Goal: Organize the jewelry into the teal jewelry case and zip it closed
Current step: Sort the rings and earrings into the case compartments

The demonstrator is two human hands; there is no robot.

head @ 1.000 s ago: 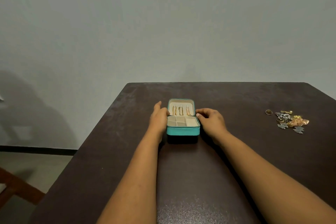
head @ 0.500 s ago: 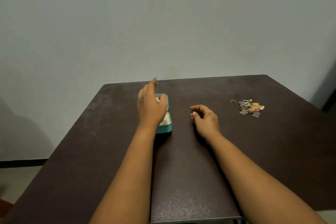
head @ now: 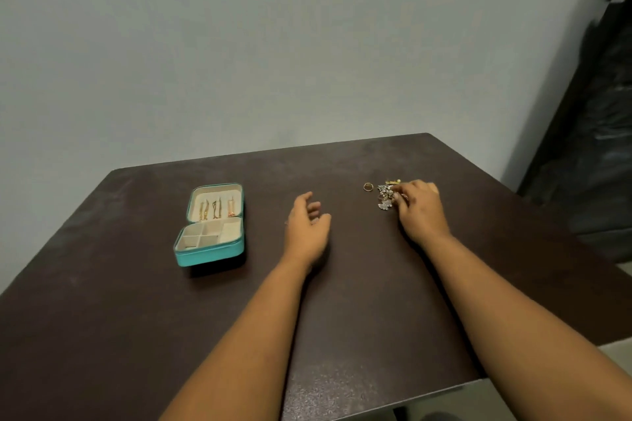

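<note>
A dark brown worktop (head: 342, 318) fills my view, set against a plain pale wall (head: 273, 44), with something dark standing beyond its right edge. One teal jewelry case (head: 212, 225) lies open on the worktop — gold pieces hang in its cream lid, and its near half is split into small compartments. To the right of the case, well apart from it, my left hand (head: 306, 227) hovers with fingers loosely spread, holding nothing. Further right of the case lies one gold ring (head: 368, 186), alone, just beside one small heap of jewelry (head: 385, 196). My right hand (head: 419, 208) rests on that heap, fingers bent over the pieces — whether they pinch one I cannot tell.
</note>
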